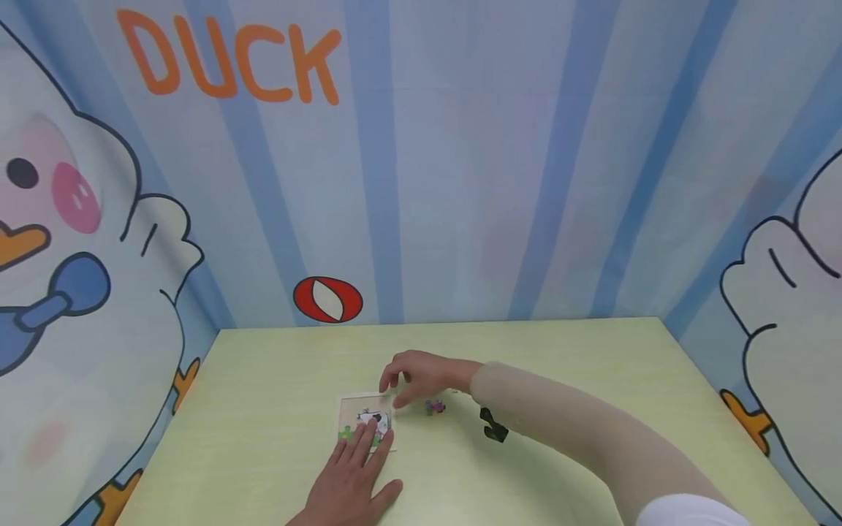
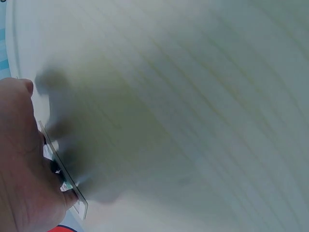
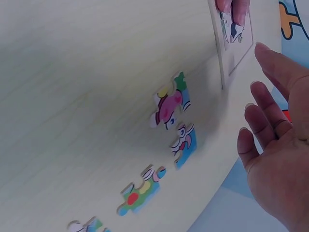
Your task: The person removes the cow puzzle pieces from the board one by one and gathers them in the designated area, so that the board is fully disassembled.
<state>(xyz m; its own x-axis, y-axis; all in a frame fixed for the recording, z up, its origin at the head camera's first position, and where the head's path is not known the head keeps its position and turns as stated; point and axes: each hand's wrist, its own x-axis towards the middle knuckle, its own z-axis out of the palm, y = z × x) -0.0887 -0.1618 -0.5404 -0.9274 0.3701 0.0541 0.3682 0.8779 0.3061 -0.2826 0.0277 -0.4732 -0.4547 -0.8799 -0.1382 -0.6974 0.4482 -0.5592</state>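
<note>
A small pale puzzle tray (image 1: 350, 406) lies on the table, with cow-patterned puzzle pieces (image 1: 375, 419) in its lower part. My left hand (image 1: 355, 475) rests on the tray and pieces with its fingers stretched out. Just off the tray's upper right corner hovers my right hand (image 1: 421, 374), fingers loosely bent and thumb apart, with nothing between them. In the right wrist view, several loose pieces lie on the table beside this hand (image 3: 275, 125): a pink one (image 3: 170, 105), a blue one (image 3: 186, 146), and a green one (image 3: 140, 192). The left wrist view shows the tray edge (image 2: 63, 166) under the left fingers.
The pale yellow table (image 1: 263, 380) meets a blue striped backdrop (image 1: 454, 183) with duck drawings at its far edge and sides. A black object (image 1: 493, 426) shows below the right sleeve (image 1: 572, 416), and the right forearm crosses over the table.
</note>
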